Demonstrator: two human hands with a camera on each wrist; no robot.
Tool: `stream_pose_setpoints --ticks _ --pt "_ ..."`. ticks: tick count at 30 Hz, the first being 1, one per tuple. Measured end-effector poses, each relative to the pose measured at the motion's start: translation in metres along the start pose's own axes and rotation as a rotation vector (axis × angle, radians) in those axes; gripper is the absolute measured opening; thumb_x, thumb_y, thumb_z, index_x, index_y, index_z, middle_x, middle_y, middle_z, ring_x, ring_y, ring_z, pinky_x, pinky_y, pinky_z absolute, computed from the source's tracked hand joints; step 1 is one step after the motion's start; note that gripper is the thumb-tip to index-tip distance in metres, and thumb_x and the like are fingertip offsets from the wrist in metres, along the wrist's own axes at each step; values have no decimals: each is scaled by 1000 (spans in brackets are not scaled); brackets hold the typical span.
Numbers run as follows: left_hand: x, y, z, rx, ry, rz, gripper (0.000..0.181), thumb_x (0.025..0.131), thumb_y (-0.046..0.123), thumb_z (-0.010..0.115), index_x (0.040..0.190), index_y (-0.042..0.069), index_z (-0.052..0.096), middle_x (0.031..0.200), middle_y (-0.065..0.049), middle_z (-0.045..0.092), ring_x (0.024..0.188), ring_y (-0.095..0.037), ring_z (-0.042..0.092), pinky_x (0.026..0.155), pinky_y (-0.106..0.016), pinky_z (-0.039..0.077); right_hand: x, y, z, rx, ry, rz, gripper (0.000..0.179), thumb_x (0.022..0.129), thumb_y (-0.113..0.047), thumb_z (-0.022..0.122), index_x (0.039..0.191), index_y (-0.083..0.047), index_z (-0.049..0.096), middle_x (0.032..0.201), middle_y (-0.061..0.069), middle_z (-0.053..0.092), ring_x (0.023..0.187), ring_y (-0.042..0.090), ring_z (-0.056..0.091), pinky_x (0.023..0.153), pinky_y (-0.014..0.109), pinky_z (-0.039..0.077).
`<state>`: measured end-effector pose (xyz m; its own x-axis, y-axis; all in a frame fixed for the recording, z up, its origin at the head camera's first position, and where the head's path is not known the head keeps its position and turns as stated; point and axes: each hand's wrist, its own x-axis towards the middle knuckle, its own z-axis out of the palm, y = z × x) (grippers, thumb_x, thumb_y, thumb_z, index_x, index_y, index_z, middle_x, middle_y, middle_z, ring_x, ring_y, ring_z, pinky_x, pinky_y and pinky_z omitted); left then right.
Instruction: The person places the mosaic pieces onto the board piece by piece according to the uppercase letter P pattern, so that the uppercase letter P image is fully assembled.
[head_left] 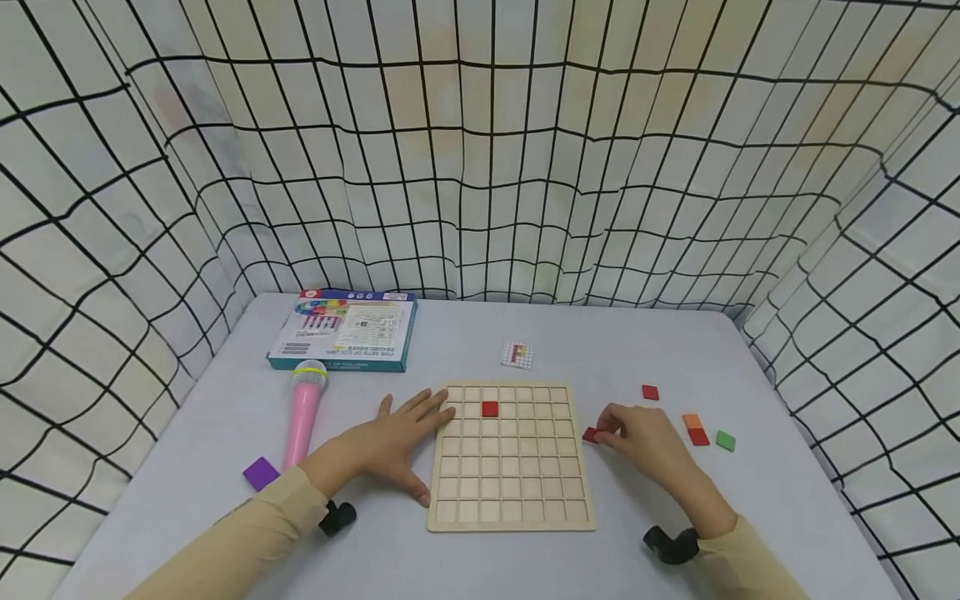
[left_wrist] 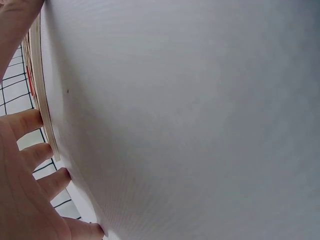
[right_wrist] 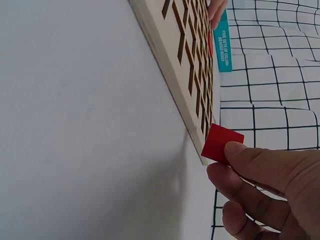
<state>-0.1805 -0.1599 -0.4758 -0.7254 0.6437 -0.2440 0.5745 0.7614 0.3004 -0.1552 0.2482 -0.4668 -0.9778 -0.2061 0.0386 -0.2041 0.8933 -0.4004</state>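
Observation:
A wooden grid board (head_left: 510, 457) lies flat on the white table, with one red tile (head_left: 490, 409) in a cell of its upper part. My left hand (head_left: 397, 442) rests at the board's left edge, fingers spread, the thumb near the lower left side. Just off the right edge, my right hand (head_left: 645, 442) pinches another red square tile (right_wrist: 218, 143) between thumb and fingers. To the right of that hand lie a red tile (head_left: 650, 392), an orange tile (head_left: 691, 422) touching a red tile (head_left: 699, 437), and a green tile (head_left: 725, 441).
Behind the board is a small patterned card (head_left: 517, 355) with a coloured grid. A flat teal-edged box (head_left: 343, 332) stands at the back left, a pink microphone (head_left: 303, 417) in front of it. A purple square (head_left: 261, 474) lies beside the left sleeve. Black-lined netting (head_left: 510, 167) surrounds the table.

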Motion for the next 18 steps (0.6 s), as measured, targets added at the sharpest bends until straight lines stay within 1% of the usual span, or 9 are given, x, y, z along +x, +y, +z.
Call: stream_pose_setpoints --ticks 3,10,18 --pt "-1 1 -2 1 -1 -1 130 61 75 86 164 18 30 175 -10 12 161 -39 8 112 -84 10 5 -4 2 12 -8 0 13 87 -19 84 94 -19 73 81 -9 69 71 11 53 63 24 46" --pt "2 0 1 17 0 -1 131 61 77 85 164 20 29 175 -9 10 161 -38 8 112 -84 10 13 -14 7 44 -23 -4 15 88 -21 84 97 -21 73 80 -11 67 71 11 54 62 23 47" --pt "2 1 0 23 -8 -19 131 61 76 85 164 20 29 175 -9 10 161 -38 8 113 -84 10 23 -32 13 66 -51 -15 13 89 -20 83 98 -21 73 83 -10 69 76 11 56 69 25 49"
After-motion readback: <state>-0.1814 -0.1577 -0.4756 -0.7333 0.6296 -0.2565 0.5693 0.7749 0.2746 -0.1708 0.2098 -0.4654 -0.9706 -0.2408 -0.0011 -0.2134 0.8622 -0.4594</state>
